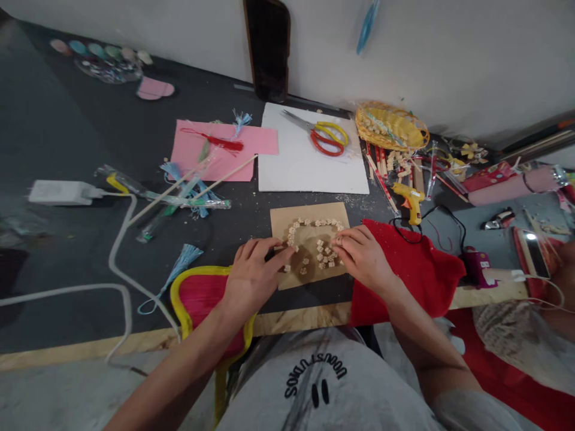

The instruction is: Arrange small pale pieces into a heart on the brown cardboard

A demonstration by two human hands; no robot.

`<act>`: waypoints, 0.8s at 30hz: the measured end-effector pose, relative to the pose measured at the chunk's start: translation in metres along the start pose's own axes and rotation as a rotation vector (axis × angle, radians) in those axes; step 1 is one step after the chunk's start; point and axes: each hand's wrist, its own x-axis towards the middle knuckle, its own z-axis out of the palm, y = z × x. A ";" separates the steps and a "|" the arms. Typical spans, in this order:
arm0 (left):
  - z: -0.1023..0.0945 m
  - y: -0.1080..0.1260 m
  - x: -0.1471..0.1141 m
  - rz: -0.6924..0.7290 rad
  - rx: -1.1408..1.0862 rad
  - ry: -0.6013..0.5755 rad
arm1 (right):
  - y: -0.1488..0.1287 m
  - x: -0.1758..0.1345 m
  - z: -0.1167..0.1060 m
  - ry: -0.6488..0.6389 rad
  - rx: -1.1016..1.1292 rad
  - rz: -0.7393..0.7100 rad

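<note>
A sheet of brown cardboard lies on the table in front of me. Small pale flower-shaped pieces form a curved row on it, with a loose cluster inside the curve. My left hand rests at the row's left end, thumb and forefinger slightly apart beside the pieces. At the right end, my right hand has its thumb and fingers pinched together. Whatever is between those fingertips is too small to make out. A few single pieces sit near the cardboard's lower edge.
Behind the cardboard are scissors on a white board. Red cloth, a yellow glue gun and a wicker basket stand to the right. A white cable and tassels lie left. A phone leans on the wall.
</note>
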 end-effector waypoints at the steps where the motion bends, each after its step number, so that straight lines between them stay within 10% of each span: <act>1: 0.000 0.000 0.000 0.006 -0.003 0.007 | 0.001 0.001 0.000 0.002 -0.002 -0.004; 24: -0.007 0.004 0.004 -0.012 -0.040 -0.004 | 0.001 0.073 0.032 -0.183 -0.165 0.044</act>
